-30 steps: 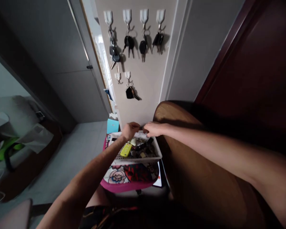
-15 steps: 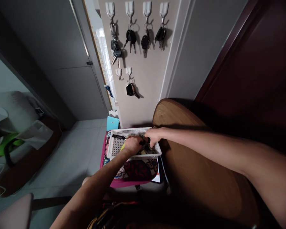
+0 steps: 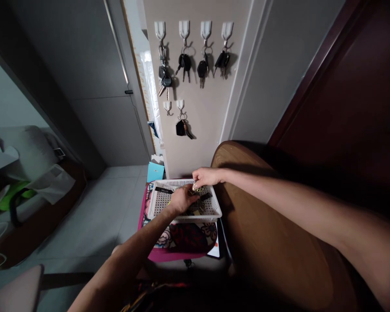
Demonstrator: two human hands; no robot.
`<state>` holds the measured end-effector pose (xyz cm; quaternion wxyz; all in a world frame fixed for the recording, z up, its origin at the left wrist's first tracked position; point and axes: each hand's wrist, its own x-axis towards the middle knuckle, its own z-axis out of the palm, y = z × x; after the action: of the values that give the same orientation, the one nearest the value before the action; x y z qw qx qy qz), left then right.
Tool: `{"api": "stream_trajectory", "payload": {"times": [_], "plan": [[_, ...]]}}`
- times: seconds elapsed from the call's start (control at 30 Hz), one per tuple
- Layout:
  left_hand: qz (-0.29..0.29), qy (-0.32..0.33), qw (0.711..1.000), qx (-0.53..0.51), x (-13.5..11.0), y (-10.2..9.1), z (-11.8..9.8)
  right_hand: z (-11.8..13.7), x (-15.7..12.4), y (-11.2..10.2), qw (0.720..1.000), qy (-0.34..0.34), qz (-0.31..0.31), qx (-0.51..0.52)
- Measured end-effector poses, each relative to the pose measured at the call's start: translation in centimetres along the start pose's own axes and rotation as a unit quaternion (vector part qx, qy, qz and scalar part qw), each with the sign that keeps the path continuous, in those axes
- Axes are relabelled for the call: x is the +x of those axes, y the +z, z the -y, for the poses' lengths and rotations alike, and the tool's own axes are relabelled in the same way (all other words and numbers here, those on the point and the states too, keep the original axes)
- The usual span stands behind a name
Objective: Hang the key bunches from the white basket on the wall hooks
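My right hand (image 3: 208, 176) is closed, its fingertips pinching a small round gold-and-dark piece (image 3: 198, 188) just above a white plastic basket (image 3: 154, 203). I cannot make out exactly what the piece is. Close beside it, my left hand (image 3: 181, 199) reaches over the basket with bent fingers against something dark, mostly hidden. Inside the basket lie a black strip with pale lettering (image 3: 164, 190), a dark flat item (image 3: 206, 196) and a small tan piece (image 3: 196, 212). A bit of yellow shows beside my left hand.
The basket rests on a pink-edged, flower-patterned stool (image 3: 182, 255). To its right is a wooden tabletop (image 3: 273, 234). Several key bunches (image 3: 185, 65) hang from white wall hooks; a black fob (image 3: 181, 128) hangs lower. A light-blue box (image 3: 155, 172) stands behind the basket.
My right hand has risen from inside the basket and moved slightly left, with the round gold-and-dark piece now showing in its fingers. My left hand stays over the basket. The view has tilted up slightly.
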<state>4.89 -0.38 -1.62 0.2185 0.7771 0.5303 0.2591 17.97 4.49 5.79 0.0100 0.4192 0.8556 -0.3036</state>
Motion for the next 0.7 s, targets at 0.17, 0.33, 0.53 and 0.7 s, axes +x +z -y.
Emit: {"api": "stream_trajectory", "payload": {"times": [0.17, 0.33, 0.53, 0.7], "plan": [[-0.056, 0.018, 0.968, -0.243, 0.6, -0.8, -0.2, 0.6, -0.1, -0.9, 0.977, -0.004, -0.038, 0.212], [-0.162, -0.021, 0.953, -0.255, 1.5, -3.1, -0.7, 0.9, -0.2, -1.9, 0.96, -0.009, -0.101, 0.263], [-0.231, -0.012, 0.946, -0.226, 2.5, -6.2, -0.8, 0.5, -0.3, -2.0, 0.983, -0.004, -0.139, 0.118], [-0.187, 0.035, 0.973, -0.134, 2.7, -7.5, -1.2, 0.3, -0.5, -2.2, 0.992, -0.001, -0.127, 0.013]]}}
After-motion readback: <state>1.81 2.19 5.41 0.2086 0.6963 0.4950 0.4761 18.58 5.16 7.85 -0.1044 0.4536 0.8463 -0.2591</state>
